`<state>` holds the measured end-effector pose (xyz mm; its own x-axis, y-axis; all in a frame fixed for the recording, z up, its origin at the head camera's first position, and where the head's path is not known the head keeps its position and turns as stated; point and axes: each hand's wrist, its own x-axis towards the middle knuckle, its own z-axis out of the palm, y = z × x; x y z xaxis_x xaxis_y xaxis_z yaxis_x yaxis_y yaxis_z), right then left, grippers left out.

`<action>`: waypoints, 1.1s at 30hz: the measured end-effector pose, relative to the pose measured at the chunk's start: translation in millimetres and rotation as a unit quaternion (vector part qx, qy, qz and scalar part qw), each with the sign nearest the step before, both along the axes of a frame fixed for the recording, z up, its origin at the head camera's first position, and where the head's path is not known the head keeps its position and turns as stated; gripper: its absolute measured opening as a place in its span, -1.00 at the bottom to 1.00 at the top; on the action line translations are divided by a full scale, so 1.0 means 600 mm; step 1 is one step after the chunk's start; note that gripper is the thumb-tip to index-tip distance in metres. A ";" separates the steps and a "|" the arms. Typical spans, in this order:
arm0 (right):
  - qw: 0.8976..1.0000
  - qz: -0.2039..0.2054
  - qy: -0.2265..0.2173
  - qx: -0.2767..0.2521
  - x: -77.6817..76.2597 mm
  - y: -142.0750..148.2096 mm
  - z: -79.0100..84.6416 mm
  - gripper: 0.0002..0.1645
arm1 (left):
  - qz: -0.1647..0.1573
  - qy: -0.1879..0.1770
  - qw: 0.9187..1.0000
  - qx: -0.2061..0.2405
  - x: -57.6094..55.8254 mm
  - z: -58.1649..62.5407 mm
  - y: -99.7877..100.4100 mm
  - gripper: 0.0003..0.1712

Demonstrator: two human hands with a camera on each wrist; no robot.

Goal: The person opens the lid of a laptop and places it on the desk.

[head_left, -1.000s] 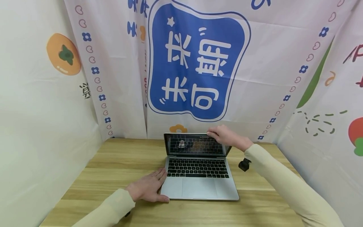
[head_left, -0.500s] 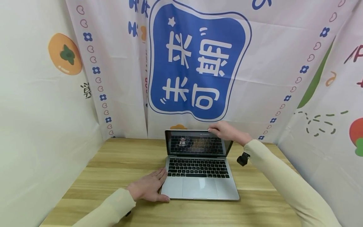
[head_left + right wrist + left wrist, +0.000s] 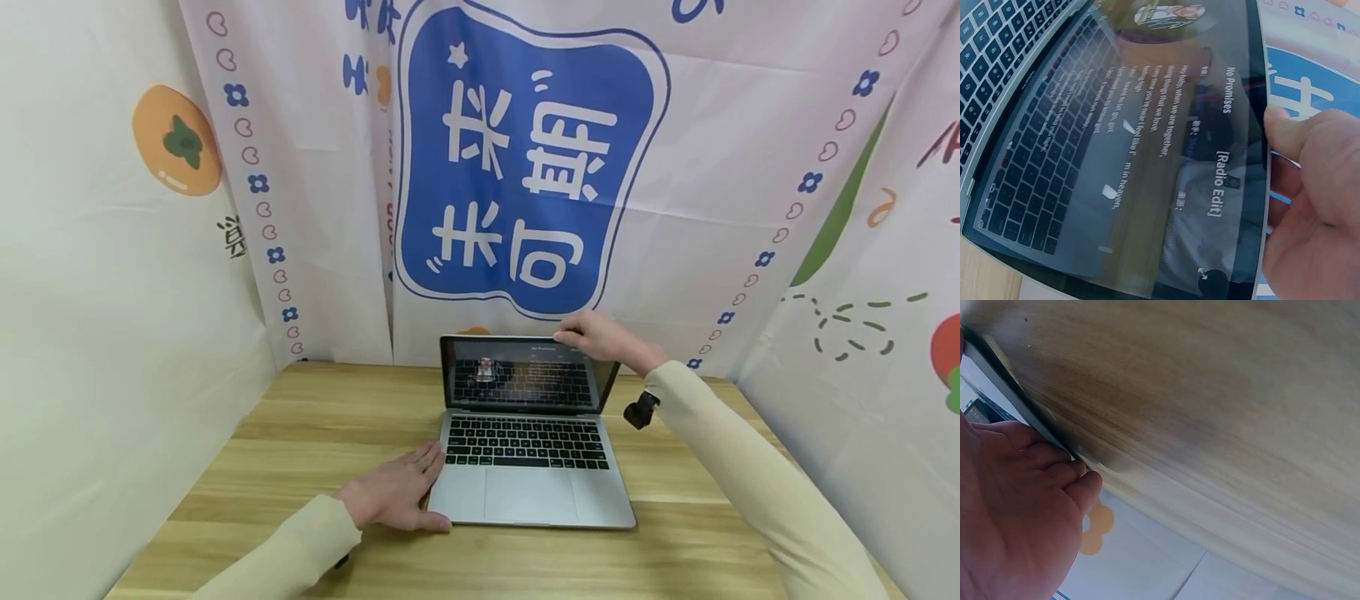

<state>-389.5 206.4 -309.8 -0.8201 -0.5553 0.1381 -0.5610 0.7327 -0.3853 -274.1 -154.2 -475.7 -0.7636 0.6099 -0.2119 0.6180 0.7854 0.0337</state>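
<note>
A silver laptop [image 3: 531,497] with black keys sits on the wooden table, its lid raised. My right hand [image 3: 603,340] pinches the top edge of the lid, right of its middle. In the right wrist view the thumb [image 3: 1285,128] lies on the screen's rim, with the fingers behind it. Lines of text and a picture show on the dark screen [image 3: 1147,144], which mirrors the keyboard. My left hand [image 3: 397,493] rests at the laptop's left side, fingers extended along the edge, thumb at the front corner. In the left wrist view that hand [image 3: 1022,506] touches the laptop's edge.
The wooden table [image 3: 300,442] extends on both sides of the laptop. A white printed cloth [image 3: 330,250] with a blue sign [image 3: 525,167] hangs close behind the lid. More white cloth walls stand at left and right. A black wrist camera [image 3: 642,410] hangs below the right sleeve.
My right hand has moved up and back with the lid, which now stands higher and tilts farther open. The left hand has stayed at the laptop's side. The head view has shifted slightly.
</note>
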 end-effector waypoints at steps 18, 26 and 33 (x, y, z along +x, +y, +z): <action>1.000 -0.017 0.008 -0.014 -0.026 0.014 -0.002 -0.65 | 0.006 -0.006 1.000 0.002 0.002 -0.004 -0.002 0.32; 0.999 -0.018 0.007 -0.030 -0.040 0.032 -0.004 -0.68 | 0.008 -0.009 1.000 0.000 0.004 -0.004 -0.003 0.31; 0.999 -0.031 0.016 -0.036 -0.047 0.036 -0.002 -0.69 | 0.006 -0.005 1.000 -0.002 0.000 -0.006 -0.003 0.31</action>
